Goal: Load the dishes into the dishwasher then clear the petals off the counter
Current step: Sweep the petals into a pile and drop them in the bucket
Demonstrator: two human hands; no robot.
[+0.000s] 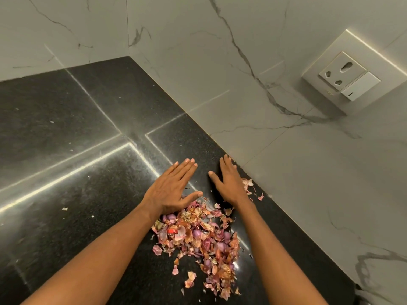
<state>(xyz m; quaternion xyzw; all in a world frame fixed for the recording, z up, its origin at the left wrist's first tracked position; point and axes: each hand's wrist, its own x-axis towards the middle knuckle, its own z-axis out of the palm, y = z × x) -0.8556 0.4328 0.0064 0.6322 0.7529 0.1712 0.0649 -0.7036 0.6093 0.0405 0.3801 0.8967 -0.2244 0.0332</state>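
Both hands flat, fingers straight, palms down on the worktop (66, 119); no grip closed on anything. Left hand (174, 186) lay with its heel against the far edge of the petals (198, 236), thumb stretched out toward the other hand. Right hand (229, 181) sat just beside it, fingertips reaching the seam where worktop met wall (286, 150). Bare forearms ran back from both hands toward the camera, framing the pile.

Petals: pink, purple and tan dry flakes, heaped just behind the left palm and between the two forearms, thinning into loose bits nearer the camera. A few stray petals (253, 188) lay beyond the right wrist, against the wall edge.

Worktop was dark speckled polished stone, glossy, with bright light streaks and pale joint lines crossing it; tiny white crumbs scattered well off to the left of the hands. It ended in a corner between two white marble-look walls with grey veins. A white socket and switch plate (350, 73) was mounted on the right-hand wall, well above and apart from the hands.
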